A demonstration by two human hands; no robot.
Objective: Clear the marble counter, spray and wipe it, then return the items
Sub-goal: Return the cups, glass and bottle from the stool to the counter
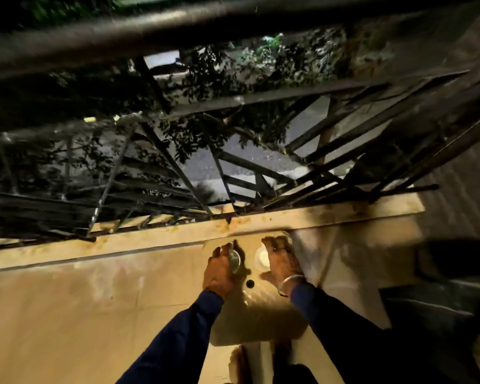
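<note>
1. Bench: pale marble with a yellowish cast, running along under a dark metal window grille. Leaves show beyond the bars.
2. Left hand: at the far edge of the bench, grip curled round a round shiny metal item. The frame is blurred, so I cannot tell what kind of item it is.
3. Right hand: just beside the left, fingers arched over and thumb under a white round item, grip holding it. The item sits low at the bench surface.
4. Small dark disc: lies on the bench between the two wrists, touching neither hand.
5. Bangle on the right wrist; both arms are in dark blue sleeves.
</note>
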